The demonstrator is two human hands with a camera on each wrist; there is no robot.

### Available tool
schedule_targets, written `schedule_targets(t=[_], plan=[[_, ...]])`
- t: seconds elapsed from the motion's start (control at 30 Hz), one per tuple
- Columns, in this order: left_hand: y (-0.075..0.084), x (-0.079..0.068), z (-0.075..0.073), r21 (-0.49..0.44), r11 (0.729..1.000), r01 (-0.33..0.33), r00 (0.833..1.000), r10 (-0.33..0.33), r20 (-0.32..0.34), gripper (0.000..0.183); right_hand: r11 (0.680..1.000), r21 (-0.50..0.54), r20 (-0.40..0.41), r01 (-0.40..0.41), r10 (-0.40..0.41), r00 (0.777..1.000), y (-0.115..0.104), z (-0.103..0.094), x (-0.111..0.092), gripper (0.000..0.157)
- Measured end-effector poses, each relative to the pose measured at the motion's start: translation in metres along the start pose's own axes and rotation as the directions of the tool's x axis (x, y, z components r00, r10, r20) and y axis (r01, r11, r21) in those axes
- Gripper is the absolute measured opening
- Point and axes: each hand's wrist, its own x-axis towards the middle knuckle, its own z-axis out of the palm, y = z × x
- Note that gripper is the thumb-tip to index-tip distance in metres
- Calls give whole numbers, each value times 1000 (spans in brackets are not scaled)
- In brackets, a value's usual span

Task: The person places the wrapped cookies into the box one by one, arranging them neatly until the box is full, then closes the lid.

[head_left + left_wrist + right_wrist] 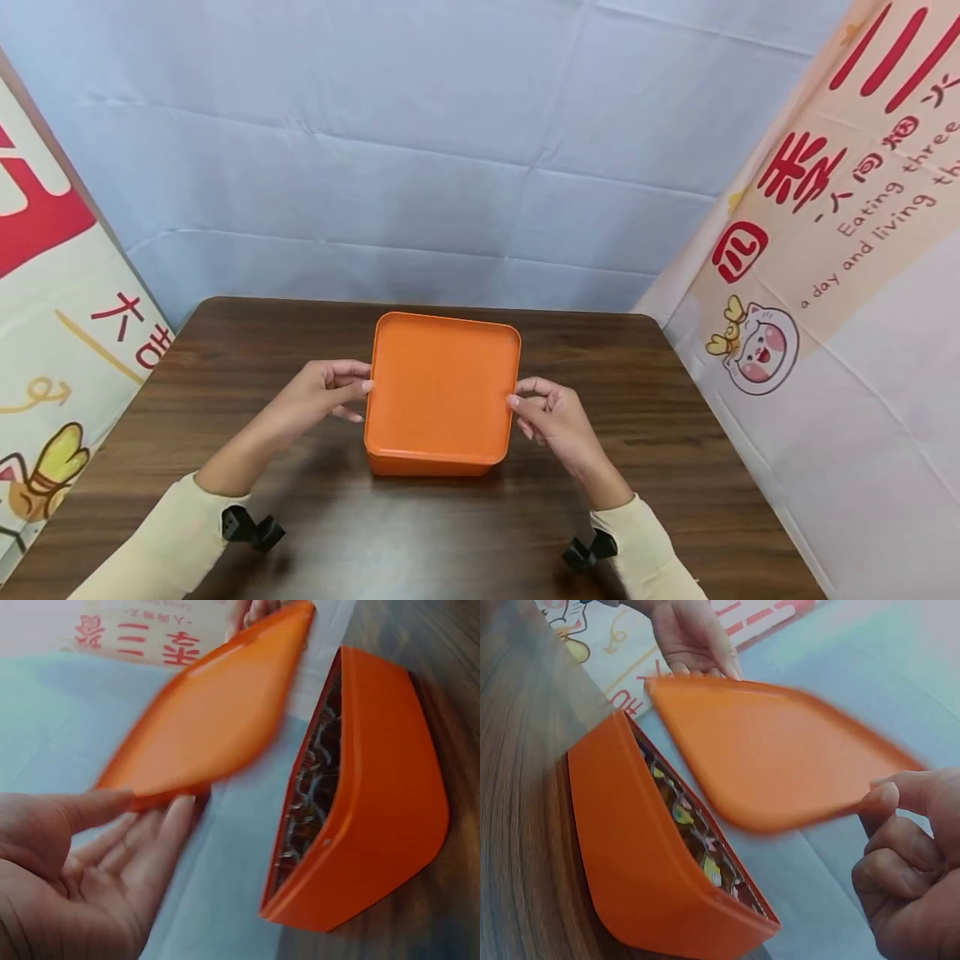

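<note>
An orange square lid (444, 387) is held by both hands above an orange box (429, 467). My left hand (318, 398) pinches the lid's left edge between thumb and fingers, and my right hand (557, 419) pinches the right edge. Both wrist views show a gap between the lid and the box, whose top is uncovered. Inside lie small shiny pieces (682, 811), some with yellow and pink patches. In the head view the lid hides nearly all of the box; only its front wall shows.
The box stands on a dark wooden table (622, 367). Behind the table hangs a pale blue cloth (420, 150). Printed sheets (840, 275) with red characters and cartoons line the left and right sides. A black device (251, 529) sits at each wrist.
</note>
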Motion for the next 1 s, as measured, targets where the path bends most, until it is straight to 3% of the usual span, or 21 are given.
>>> schedule_targets(t=[0.13, 0.27, 0.47, 0.63, 0.73, 0.87, 0.93, 1.0], plan=[[5, -7, 5, 200, 975, -95, 985, 121, -120, 35, 988, -64, -17, 140, -141, 990, -4, 5, -1, 23], [7, -12, 8, 265, 957, -120, 963, 177, -205, 32, 969, -80, -28, 235, -238, 971, -5, 9, -1, 20], [5, -14, 9, 333, 931, -148, 945, 232, -229, 28, 965, -101, -6, 244, -245, 969, -5, 11, 0, 28], [-4, -10, 12, 396, 898, -189, 930, 293, -220, 38, 943, -225, -8, 244, -252, 968, 1, 12, 2, 40], [-10, -9, 16, 455, 868, -197, 928, 315, -199, 41, 871, -387, 4, 301, -325, 946, 8, 12, 5, 41], [-18, -10, 20, 558, 810, -178, 931, 323, -172, 46, 694, -598, 82, 401, -444, 892, 20, 13, 8, 39], [-22, -10, 20, 586, 792, -169, 936, 316, -157, 48, 619, -651, 125, 439, -483, 867, 25, 13, 10, 40], [-25, -10, 21, 603, 780, -168, 941, 309, -137, 49, 566, -679, 159, 467, -507, 847, 30, 14, 11, 41]])
